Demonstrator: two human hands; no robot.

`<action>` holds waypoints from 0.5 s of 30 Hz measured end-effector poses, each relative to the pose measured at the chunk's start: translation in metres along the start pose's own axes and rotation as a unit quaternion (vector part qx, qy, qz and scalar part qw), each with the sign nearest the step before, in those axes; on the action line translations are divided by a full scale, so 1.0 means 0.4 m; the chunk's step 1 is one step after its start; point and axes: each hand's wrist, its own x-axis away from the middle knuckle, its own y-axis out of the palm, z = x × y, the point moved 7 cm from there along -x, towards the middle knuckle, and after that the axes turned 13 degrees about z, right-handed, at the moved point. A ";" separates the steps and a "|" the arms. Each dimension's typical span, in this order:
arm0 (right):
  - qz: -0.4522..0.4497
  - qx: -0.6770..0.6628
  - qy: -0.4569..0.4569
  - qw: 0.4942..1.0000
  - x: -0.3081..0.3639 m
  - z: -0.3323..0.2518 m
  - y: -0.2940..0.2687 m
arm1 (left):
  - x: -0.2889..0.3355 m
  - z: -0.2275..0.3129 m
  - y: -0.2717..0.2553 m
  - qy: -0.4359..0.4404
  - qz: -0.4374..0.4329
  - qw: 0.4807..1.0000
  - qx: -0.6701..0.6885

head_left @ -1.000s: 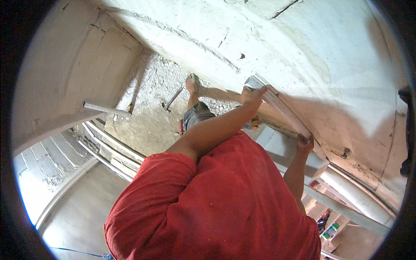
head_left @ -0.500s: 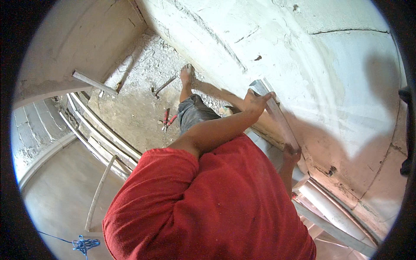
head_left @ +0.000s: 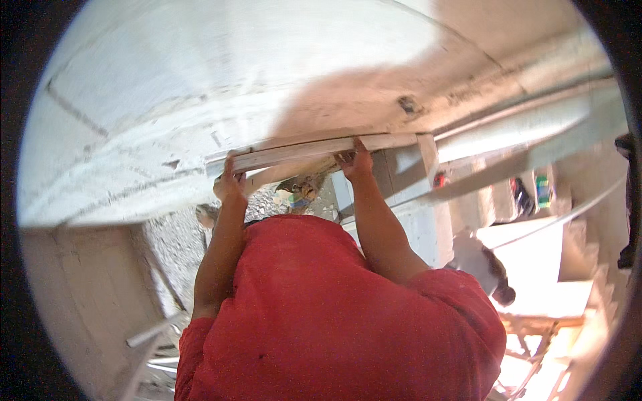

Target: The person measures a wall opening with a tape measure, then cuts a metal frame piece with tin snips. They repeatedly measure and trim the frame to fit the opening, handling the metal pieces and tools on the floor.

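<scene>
A long, pale, straight-edged bar (head_left: pixel 297 154) lies along the base of the white wall (head_left: pixel 221 73), nearly level across the view. I cannot make out whether it is wood or metal. My left hand (head_left: pixel 231 180) grips it near its left end, fingers over the edge and thumb underneath. Farther right, my right hand (head_left: pixel 356 162) holds the same bar, with its fingers wrapped on the lower edge. The right end of the bar meets a short upright piece (head_left: pixel 429 157). Motion blurs the picture.
Rubble (head_left: pixel 175 244) covers the floor at left, beside a brown wall (head_left: pixel 80 281). A loose strip (head_left: pixel 155 329) sticks out there. At right, a long pale beam (head_left: pixel 535 160) slants past, and a blurred person (head_left: pixel 478 264) is below it. A thin pole (head_left: pixel 562 220) crosses nearby.
My view has swung to the right, so the bar now runs nearly level instead of steeply slanted. Both hands remain on it. The pliers and hammer have left the view.
</scene>
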 end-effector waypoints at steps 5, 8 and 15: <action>0.032 -0.039 0.014 0.999 0.071 -0.024 0.020 | 0.097 0.046 0.029 0.034 -0.001 0.998 -0.057; 0.022 -0.036 0.011 0.999 0.066 -0.022 0.019 | 0.110 0.047 0.032 0.023 -0.004 0.998 -0.066; 0.035 -0.045 0.003 0.998 0.067 -0.024 0.016 | 0.108 0.038 0.032 0.017 -0.048 0.997 -0.057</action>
